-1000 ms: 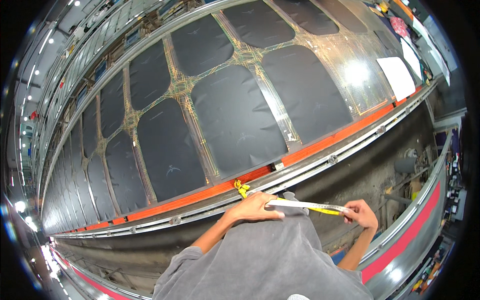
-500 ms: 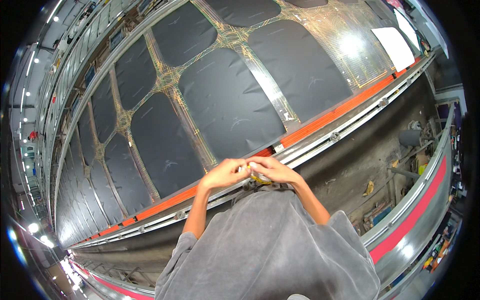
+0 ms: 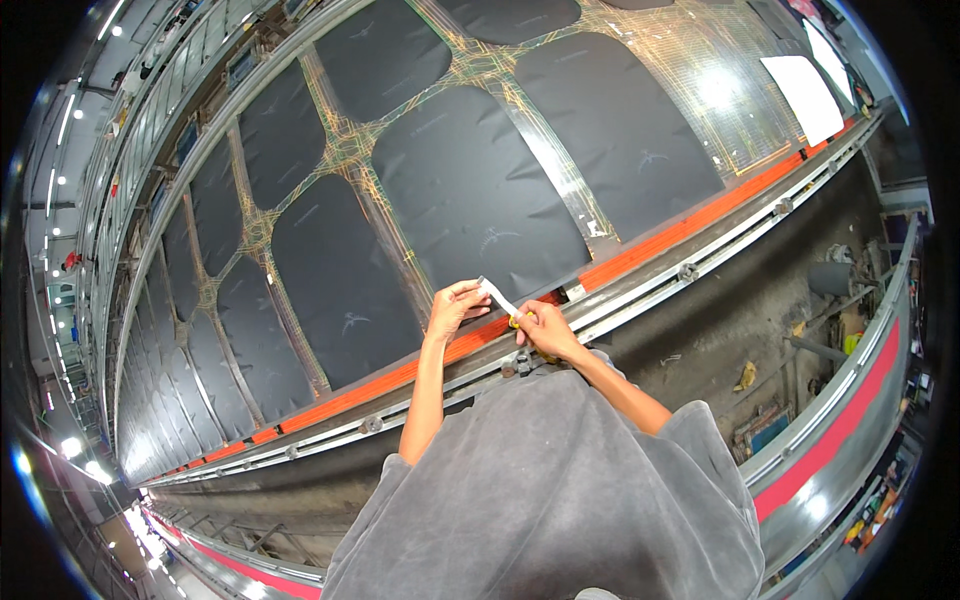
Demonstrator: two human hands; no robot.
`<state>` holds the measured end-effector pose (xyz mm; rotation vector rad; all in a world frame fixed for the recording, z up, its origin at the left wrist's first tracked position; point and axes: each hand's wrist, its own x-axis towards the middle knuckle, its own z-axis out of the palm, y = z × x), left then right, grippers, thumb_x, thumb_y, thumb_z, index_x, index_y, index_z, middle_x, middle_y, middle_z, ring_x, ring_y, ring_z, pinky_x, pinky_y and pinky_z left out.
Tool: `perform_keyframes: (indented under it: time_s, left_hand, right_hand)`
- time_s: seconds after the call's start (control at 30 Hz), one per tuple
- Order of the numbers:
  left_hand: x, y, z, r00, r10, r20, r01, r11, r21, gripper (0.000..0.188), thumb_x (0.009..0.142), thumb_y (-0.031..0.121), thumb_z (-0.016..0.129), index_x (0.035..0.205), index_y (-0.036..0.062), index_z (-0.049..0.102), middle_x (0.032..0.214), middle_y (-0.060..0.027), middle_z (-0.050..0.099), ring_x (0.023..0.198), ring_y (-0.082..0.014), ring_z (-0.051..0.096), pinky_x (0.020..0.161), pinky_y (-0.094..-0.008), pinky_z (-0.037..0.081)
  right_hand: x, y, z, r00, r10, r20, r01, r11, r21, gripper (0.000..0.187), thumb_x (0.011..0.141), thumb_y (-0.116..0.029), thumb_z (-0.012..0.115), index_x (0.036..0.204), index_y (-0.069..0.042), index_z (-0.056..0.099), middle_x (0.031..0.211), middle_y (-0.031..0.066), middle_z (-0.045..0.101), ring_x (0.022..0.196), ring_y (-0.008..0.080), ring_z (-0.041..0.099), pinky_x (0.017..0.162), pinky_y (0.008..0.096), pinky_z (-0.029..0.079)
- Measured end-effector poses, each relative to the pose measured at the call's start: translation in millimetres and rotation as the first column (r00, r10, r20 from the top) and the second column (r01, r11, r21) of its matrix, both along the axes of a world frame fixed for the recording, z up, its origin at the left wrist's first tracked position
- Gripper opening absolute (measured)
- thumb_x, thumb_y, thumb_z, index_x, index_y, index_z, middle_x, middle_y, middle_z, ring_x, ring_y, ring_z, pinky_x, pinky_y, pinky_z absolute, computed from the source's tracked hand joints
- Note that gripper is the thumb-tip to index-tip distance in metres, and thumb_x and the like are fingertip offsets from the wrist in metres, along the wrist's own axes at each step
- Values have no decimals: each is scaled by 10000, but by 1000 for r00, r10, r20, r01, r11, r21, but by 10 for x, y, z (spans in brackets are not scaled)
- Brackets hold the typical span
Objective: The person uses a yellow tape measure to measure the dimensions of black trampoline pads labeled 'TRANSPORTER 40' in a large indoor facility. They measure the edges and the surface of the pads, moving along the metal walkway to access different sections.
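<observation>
The tape point(image 3: 502, 302) lies directly between the two grips, a short white span with one end at each. Its long axis slants: from the left hand point(image 3: 457, 310) it runs rightward and back toward the wearer's shirt point(image 3: 560, 480), ending at the right hand point(image 3: 546, 330). Neither hand is nearer, since both touch it; the left sits farther forward, the right closer to the body.

The left grip is narrow, thumb and fingertips pinching the far end of the span. The right grip is closed round the near end, where a yellow part point(image 3: 517, 320) shows beside the fingers; how much more is tucked in that hand cannot be told.

Just under the grips, as seen from above, run the counter's orange edge strip point(image 3: 690, 218) and, nearer the body, the metal rail point(image 3: 735, 239). How high the tape is above them is unclear. Ahead of both grips a black panel point(image 3: 485, 190) spreads flat, giving, I judge, the widest room for moving. Behind the right grip the shirt leaves little space, while farther right, past the rail, the floor point(image 3: 690, 340) lies lower.
</observation>
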<state>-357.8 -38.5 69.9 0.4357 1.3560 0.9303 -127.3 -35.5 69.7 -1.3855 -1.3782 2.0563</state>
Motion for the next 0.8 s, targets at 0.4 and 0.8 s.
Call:
perform_keyframes:
  time_s: [0.4, 0.8]
  left_hand:
    - [-11, 277, -408, 912, -21, -410, 31, 999, 16, 182, 892, 102, 739, 1019, -22, 782, 843, -90, 766, 722, -131, 721, 602, -269, 592]
    - [-92, 451, -619, 900, 59, -432, -83, 996, -38, 135, 829, 79, 771, 888, -42, 768, 773, -104, 766, 618, -128, 715, 570, -257, 579]
  right_hand:
    - [-350, 24, -188, 958, -73, 278, -21, 947, 319, 208, 949, -164, 666, 1000, 26, 735, 696, 86, 675, 659, 165, 664, 612, 362, 527]
    - [-558, -17, -493, 945, -235, 227, 124, 901, 416, 261, 907, -65, 685, 1043, -55, 462, 678, 150, 643, 668, 389, 662, 659, 511, 491]
